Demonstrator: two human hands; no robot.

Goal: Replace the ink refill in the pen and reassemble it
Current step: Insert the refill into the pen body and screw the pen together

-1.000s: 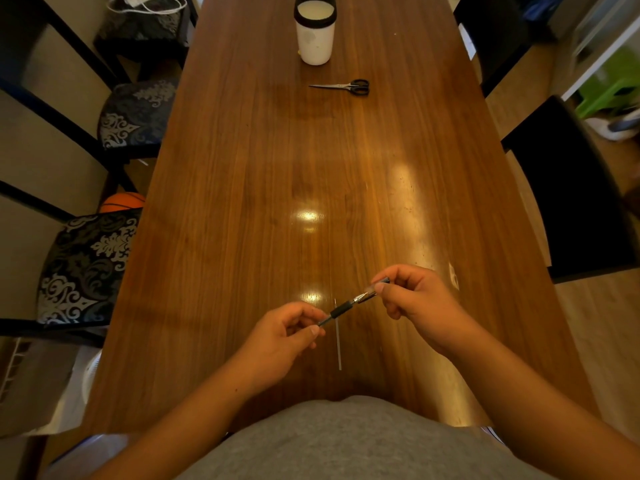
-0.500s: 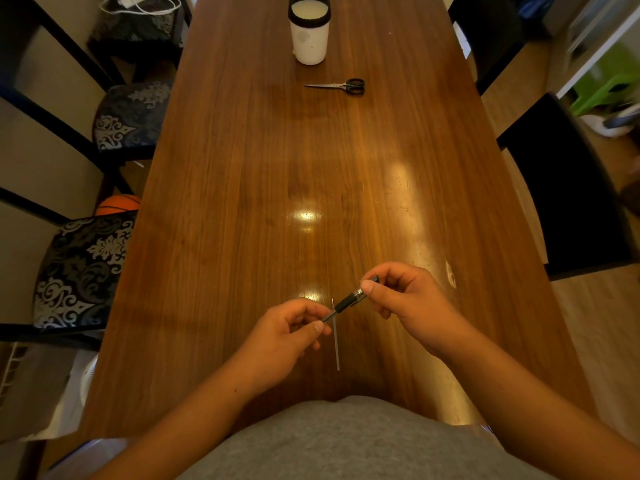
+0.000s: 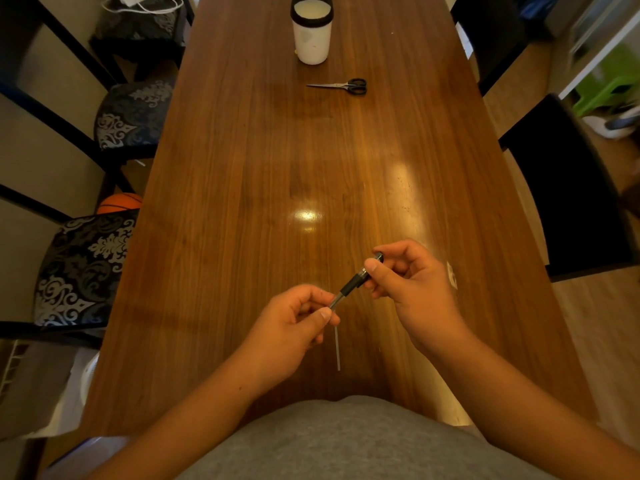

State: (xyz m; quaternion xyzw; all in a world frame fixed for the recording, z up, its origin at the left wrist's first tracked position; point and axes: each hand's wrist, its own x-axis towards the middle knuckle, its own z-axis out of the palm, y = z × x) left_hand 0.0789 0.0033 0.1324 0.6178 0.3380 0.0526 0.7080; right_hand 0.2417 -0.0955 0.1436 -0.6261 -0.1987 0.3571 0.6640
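Worktop (image 3: pixel 242 202): long wooden surface, bare across the middle, with clear room on both sides of your hands. White cup (image 3: pixel 311 32) stands near the far edge; scissors (image 3: pixel 341 86) lie just in front of it. Your right hand (image 3: pixel 412 289) clamps the upper pen (image 3: pixel 356 281) barrel; your left hand (image 3: pixel 294 323) pinches its tip end, fingers (image 3: pixel 323 311) closed. A thin refill (image 3: pixel 336 348) lies flat near the near edge, beneath the left hand. No legible writing.
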